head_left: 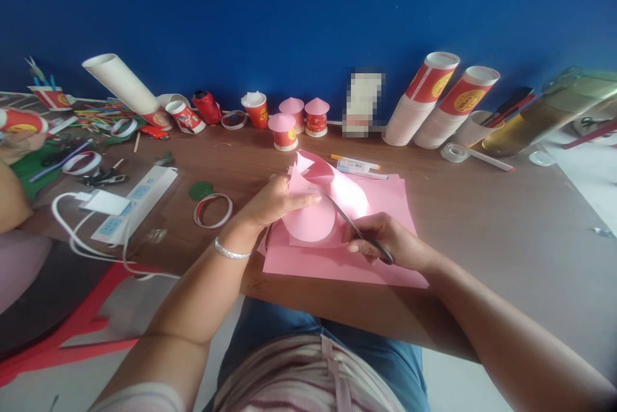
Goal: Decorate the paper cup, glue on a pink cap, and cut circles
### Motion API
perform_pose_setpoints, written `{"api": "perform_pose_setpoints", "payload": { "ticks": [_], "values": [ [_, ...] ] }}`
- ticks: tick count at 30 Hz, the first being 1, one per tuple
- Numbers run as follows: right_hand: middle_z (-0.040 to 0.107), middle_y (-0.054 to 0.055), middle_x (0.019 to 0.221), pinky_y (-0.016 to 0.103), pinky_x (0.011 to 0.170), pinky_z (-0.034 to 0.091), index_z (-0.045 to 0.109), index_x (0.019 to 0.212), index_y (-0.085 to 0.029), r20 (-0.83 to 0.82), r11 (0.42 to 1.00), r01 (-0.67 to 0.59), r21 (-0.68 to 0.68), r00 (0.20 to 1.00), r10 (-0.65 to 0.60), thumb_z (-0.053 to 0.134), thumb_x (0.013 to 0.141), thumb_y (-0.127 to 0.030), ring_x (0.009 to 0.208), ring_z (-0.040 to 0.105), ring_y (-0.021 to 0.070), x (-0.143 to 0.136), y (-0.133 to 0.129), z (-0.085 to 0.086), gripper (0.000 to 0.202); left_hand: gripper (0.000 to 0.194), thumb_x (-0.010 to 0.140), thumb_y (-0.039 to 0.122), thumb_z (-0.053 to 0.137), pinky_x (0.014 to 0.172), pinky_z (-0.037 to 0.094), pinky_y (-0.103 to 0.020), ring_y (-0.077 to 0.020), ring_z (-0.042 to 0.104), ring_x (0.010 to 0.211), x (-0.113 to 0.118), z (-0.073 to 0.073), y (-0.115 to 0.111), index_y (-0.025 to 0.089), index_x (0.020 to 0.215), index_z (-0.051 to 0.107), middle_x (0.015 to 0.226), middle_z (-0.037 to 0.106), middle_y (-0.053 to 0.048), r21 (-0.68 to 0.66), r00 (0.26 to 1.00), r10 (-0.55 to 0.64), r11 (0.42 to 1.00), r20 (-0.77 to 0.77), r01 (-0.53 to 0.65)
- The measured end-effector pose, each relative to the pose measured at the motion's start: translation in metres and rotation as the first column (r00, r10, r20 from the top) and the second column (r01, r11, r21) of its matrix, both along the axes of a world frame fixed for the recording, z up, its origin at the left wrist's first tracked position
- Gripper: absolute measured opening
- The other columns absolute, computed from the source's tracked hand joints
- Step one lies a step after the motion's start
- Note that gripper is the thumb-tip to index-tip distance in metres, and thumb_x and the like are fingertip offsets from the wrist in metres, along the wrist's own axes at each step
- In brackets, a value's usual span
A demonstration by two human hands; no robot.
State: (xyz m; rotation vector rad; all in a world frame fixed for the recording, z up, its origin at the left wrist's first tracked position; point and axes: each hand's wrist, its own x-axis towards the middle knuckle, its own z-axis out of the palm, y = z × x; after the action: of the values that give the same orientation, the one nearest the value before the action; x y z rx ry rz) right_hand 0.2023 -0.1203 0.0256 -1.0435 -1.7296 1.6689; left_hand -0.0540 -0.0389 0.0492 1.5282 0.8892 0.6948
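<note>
My left hand (279, 201) pinches a piece of pink paper (311, 222) whose near edge is cut to a round curve. A strip of the paper curls up beyond my fingers. In my right hand (385, 241) is a pair of scissors (348, 218), its blades pointing up and left at the paper beside my left thumb. Whether the blades are parted is hard to make out. Beneath both hands lies a stack of pink paper sheets (347, 269), near the table's front edge.
Paper cups with pink cone tops (284, 132), leaning cup stacks (424, 100) and pens (354, 164) stand or lie beyond the paper. To the left are a tape roll (213, 211) and a power strip (137, 203) with white cables. Another person's arm (12, 187) reaches in at far left.
</note>
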Motion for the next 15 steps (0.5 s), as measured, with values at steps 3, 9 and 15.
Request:
{"api": "perform_pose_setpoints", "payload": {
  "ticks": [3,9,15],
  "values": [
    [0.050,-0.005,0.056,0.023,0.048,0.036,0.063,0.075,-0.015,-0.004,1.000,-0.007,0.009,1.000,0.007,0.077,0.085,-0.062,0.051,0.046,0.0087,0.0003,0.0000,-0.0006,0.050,0.045,0.079,0.044,0.085,0.087,0.056,-0.034,-0.0245,0.071,0.100,0.0002,-0.0002,-0.0001,0.013,0.111,0.076,0.110,0.078,-0.011,0.002,1.000,-0.008,1.000,-0.002,0.008],
    [0.049,-0.005,0.056,0.023,0.047,0.034,0.064,0.075,-0.014,0.000,1.000,-0.005,0.027,1.000,0.005,0.076,0.087,-0.060,0.050,0.044,0.0081,0.0011,-0.0010,-0.0005,0.049,0.046,0.080,0.044,0.084,0.089,0.056,-0.035,-0.0252,0.071,0.101,0.0007,0.0021,-0.0002,0.012,0.112,0.075,0.111,0.078,-0.012,0.009,1.000,-0.014,1.000,-0.009,0.014],
    [0.049,-0.004,0.055,0.023,0.047,0.034,0.064,0.075,-0.014,0.007,1.000,-0.012,0.021,1.000,0.012,0.076,0.087,-0.060,0.050,0.043,0.0079,0.0024,-0.0017,0.0000,0.049,0.045,0.080,0.045,0.083,0.091,0.055,-0.035,-0.0256,0.070,0.105,-0.0001,0.0015,0.0010,0.014,0.112,0.075,0.113,0.077,-0.010,0.054,0.999,-0.012,0.998,-0.039,0.014]
  ]
}}
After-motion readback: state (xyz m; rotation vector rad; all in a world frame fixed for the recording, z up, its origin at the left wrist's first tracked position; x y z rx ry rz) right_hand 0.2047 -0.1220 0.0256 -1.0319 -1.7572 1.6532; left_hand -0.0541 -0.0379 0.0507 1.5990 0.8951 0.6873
